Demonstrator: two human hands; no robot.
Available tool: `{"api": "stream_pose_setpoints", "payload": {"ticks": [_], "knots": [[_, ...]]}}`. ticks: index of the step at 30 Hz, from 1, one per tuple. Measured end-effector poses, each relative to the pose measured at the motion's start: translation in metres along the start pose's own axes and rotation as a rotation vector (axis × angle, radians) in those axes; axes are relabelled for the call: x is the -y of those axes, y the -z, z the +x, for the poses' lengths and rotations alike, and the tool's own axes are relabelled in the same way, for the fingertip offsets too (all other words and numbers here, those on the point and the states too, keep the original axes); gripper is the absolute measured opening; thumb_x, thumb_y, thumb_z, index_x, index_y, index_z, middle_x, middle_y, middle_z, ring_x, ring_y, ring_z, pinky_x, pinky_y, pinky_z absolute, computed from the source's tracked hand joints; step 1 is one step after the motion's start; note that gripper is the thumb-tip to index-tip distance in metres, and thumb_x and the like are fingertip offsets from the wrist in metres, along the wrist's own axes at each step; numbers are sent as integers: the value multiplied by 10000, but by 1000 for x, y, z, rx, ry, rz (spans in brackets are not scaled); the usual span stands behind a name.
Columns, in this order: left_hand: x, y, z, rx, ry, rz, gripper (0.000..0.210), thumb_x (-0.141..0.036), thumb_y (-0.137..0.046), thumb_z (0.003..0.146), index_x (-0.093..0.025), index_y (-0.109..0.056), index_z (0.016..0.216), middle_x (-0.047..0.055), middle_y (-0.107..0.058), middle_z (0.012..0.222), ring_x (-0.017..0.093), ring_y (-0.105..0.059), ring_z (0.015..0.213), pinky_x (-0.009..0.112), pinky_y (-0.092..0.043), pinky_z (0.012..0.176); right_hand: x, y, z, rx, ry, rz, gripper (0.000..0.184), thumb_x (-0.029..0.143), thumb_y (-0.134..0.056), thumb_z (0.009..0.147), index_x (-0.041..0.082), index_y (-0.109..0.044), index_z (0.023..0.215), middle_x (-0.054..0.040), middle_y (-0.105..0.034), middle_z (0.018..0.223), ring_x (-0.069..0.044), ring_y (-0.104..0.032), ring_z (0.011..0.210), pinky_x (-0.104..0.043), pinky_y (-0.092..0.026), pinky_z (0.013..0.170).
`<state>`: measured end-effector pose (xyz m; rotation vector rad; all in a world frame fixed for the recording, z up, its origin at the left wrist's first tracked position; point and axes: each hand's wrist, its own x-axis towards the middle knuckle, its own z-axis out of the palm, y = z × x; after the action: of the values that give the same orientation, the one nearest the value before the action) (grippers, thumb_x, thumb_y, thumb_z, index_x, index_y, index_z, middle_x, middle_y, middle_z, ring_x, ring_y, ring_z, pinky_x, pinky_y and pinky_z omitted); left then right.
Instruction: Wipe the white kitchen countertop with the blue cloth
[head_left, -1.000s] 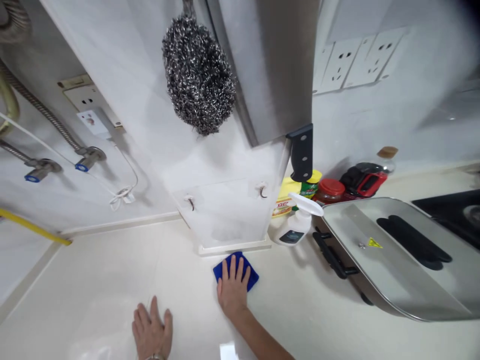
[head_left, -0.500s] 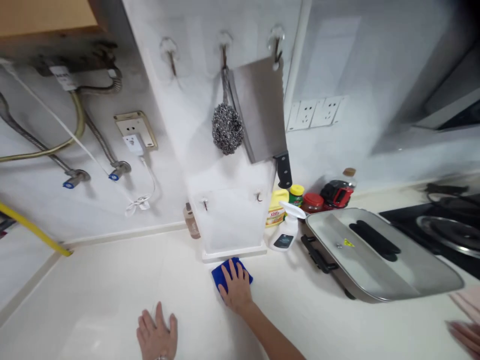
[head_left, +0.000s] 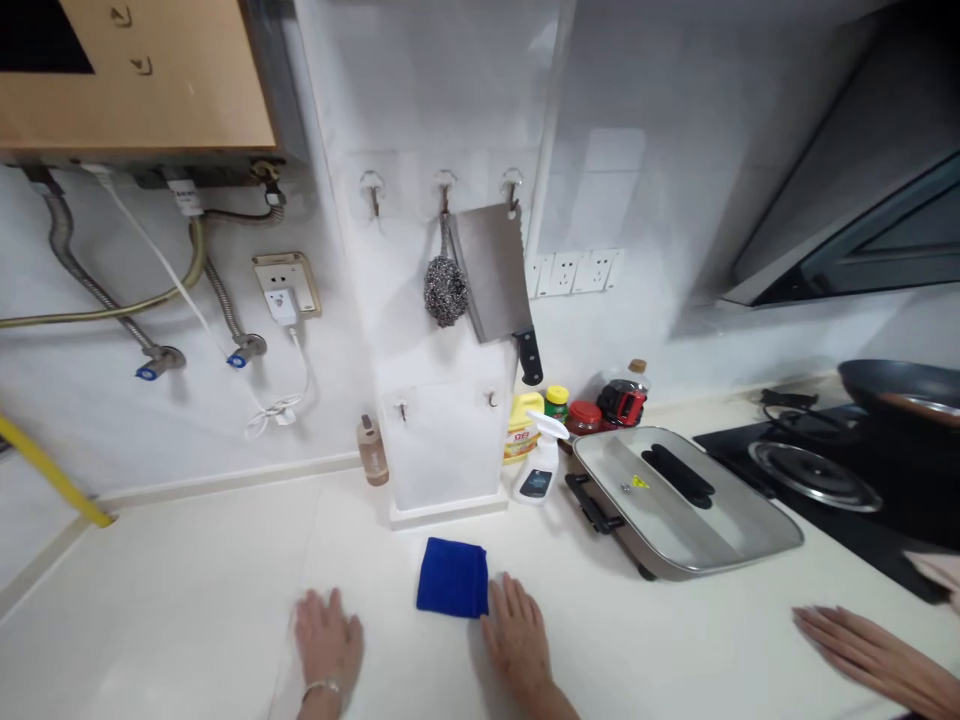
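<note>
A: Containers? Spray bottle (head_left: 538, 470) and jars (head_left: 583, 414) by the wall (contents unclear).
B: Hands? Left hand (head_left: 328, 634), right hand (head_left: 516, 634) flat, fingers spread, holding nothing; blue cloth (head_left: 453, 577) on the counter (head_left: 187, 580) just beside the right.

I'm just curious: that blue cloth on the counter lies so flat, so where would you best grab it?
Probably the right edge of the blue cloth, from the right: the right hand lies flat right beside it. The cloth is folded flat, so pinch the edge.
</note>
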<state>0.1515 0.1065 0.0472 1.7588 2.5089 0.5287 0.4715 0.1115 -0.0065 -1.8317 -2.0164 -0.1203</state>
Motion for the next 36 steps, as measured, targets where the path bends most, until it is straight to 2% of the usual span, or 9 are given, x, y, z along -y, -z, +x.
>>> {"api": "stream_pose_setpoints", "payload": {"ticks": [2, 4, 6, 8, 11, 15, 20, 29, 36], "knots": [[-35, -5, 2, 45, -212, -28, 526, -278, -309, 916, -54, -515, 1345, 226, -297, 1554, 377, -91, 1477, 572, -163, 1196, -37, 2, -13, -5, -14, -34, 467, 362, -348, 930, 205, -555, 1317, -107, -501, 1430, -288, -467, 1314, -490, -383, 1063], [-73, -17, 0, 106, -354, -49, 485, -298, -328, 928, -163, -538, 1345, 130, -376, 1542, 297, -182, 1475, 505, -209, 1207, -74, 7, -30, -28, -30, -72, 457, 360, -352, 928, 171, -595, 1266, -121, -539, 1392, -285, -500, 1283, -482, -389, 1063], [-108, -31, -2, 190, -518, -99, 506, -295, -287, 947, -152, -477, 1392, 128, -362, 1550, 277, -202, 1471, 502, -233, 1204, -104, 15, -50, -68, -36, -92, 451, 350, -349, 936, 170, -577, 1280, -109, -534, 1400, -263, -493, 1291, -463, -383, 1076], [-136, -44, -2, 240, -612, -120, 515, -321, -277, 956, -148, -450, 1410, 127, -358, 1552, 272, -214, 1468, 508, -245, 1200, -123, 24, -68, -109, -20, -93, 464, 340, -356, 942, 181, -505, 1351, -90, -507, 1430, -240, -463, 1321, -443, -376, 1089], [-163, -56, 1, 267, -670, -119, 529, -352, -280, 961, -151, -421, 1429, 133, -348, 1556, 277, -227, 1464, 528, -240, 1197, -131, 35, -85, -142, 31, -93, 549, 344, -387, 940, 198, -329, 1466, -73, -444, 1483, -223, -398, 1372, -432, -353, 1116], [-175, -63, 4, 269, -710, -108, 586, -374, -351, 939, -158, -316, 1483, 153, -265, 1586, 320, -157, 1479, 579, -187, 1192, -123, 44, -86, -146, 20, -114, 611, 321, -390, 938, 211, -205, 1509, -69, -403, 1512, -222, -361, 1397, -446, -320, 1145], [-181, -69, 4, 173, -703, -52, 757, -544, -434, 878, -158, -255, 1503, 157, -236, 1597, 348, -100, 1486, 579, -97, 1200, -118, 53, -78, -87, -13, -130, 582, 329, -396, 943, 227, -248, 1497, -54, -410, 1508, -210, -357, 1399, -420, -338, 1139], [-205, -76, 46, 177, -675, -1, 724, -439, -469, 830, -144, -330, 1476, 118, -288, 1585, 292, -175, 1479, 514, -122, 1213, -127, 54, -69, -154, 56, -228, 605, 240, -439, 878, 210, -321, 1470, -54, -437, 1485, -214, -396, 1375, -380, -407, 1078], [-201, -69, 38, 205, -658, 21, 720, -467, -415, 850, -128, -314, 1477, 105, -259, 1590, 302, -176, 1479, 531, -124, 1219, -130, 51, -68, -199, 60, -233, 628, 194, -448, 847, 215, -336, 1464, -50, -465, 1461, -207, -444, 1340, -364, -437, 1050]]}}
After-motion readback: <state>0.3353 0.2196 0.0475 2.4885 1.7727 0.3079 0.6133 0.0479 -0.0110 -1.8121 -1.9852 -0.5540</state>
